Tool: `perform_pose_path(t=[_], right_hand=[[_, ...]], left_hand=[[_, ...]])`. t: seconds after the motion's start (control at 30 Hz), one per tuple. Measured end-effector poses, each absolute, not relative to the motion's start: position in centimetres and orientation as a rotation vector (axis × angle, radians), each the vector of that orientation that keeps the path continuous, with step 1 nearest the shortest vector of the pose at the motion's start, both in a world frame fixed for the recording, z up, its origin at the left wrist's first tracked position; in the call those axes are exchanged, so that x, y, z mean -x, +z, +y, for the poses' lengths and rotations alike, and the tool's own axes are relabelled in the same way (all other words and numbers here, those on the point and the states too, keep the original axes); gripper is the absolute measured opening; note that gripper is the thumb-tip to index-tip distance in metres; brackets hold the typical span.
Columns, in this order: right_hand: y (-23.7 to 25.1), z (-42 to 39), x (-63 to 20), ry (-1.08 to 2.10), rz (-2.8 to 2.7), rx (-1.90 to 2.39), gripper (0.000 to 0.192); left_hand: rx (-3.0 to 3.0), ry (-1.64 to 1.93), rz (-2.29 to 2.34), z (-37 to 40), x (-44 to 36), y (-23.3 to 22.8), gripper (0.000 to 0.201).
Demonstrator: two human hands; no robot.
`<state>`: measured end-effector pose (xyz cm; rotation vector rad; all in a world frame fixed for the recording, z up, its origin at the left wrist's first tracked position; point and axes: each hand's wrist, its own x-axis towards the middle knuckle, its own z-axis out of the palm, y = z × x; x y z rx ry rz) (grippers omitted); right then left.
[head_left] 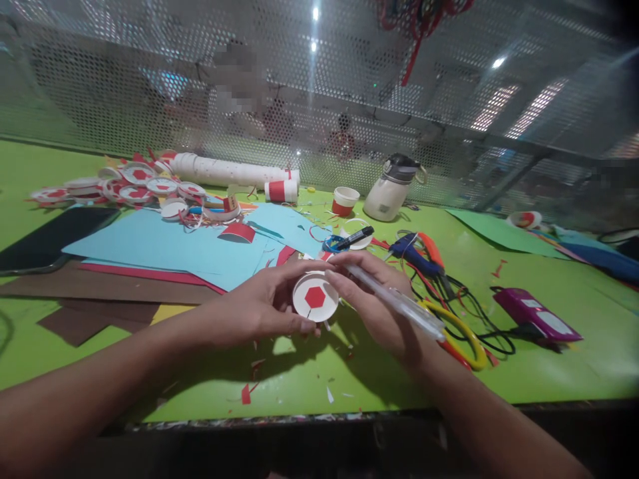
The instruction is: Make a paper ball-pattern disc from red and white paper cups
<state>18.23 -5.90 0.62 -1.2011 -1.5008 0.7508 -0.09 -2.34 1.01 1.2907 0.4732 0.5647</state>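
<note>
White paper cup (315, 299), red hexagon on its base, held above the near middle of the green table (549, 359), base turned toward the camera. Left hand (264, 306) wraps it from the left, fingers closed on the rim. Right hand (372, 303) touches its right edge while pinching a clear pen (399, 303). Just right: yellow-handled scissors (462, 336), black cables. Far left: blue paper sheets (164, 246), pile of finished discs (124, 186). Farther back: white bottle (392, 189)

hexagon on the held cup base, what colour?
Red, on the white cup base; head view.
</note>
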Motion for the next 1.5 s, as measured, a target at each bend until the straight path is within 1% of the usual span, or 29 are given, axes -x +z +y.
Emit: perform_pose_path(t=[0.2, 0.4, 0.57, 0.77, 0.9, 1.03, 1.2, 1.4, 1.5], right_hand=[[0.3, -5.5, -18.6, 1.010, -1.325, 1.145, 0.020], [0.5, -5.2, -18.5, 1.198, -1.184, 1.036, 0.021], [0.7, -5.2, -18.2, 1.338, -1.067, 0.976, 0.026], [0.1, -5.4, -17.9, 1.281, -1.035, 0.959, 0.031], [-0.1, -5.4, -17.7, 1.248, -1.049, 0.968, 0.028], [0.3, -5.4, -17.7, 1.264, -1.063, 0.981, 0.025], [0.5, -5.3, -18.1, 1.200, -1.148, 1.000, 0.019], [0.0, -5.3, -18.1, 1.160, -1.248, 1.018, 0.020], [-0.1, -5.4, -17.6, 1.181, -1.178, 1.001, 0.023]], left_hand=[[-1.335, 0.610, 0.474, -1.8, 0.3, 0.7, 0.051], [-1.326, 0.739, 0.545, -1.1, 0.4, 0.5, 0.049], [-1.209, 0.816, 0.695, -0.9, 0.6, 0.7, 0.055], [-1.233, 0.806, 0.610, -1.2, 0.6, 0.7, 0.054], [-1.217, 0.802, 0.543, -1.4, 0.3, 0.6, 0.056], [-1.157, 0.758, 0.507, -1.2, 0.4, 0.4, 0.052], [-1.124, 0.646, 0.443, -0.7, 0.8, 0.5, 0.050], [-1.027, 0.649, 0.533, -0.4, 1.1, 1.0, 0.046], [-0.989, 0.692, 0.584, -0.3, 0.9, 1.0, 0.039]])
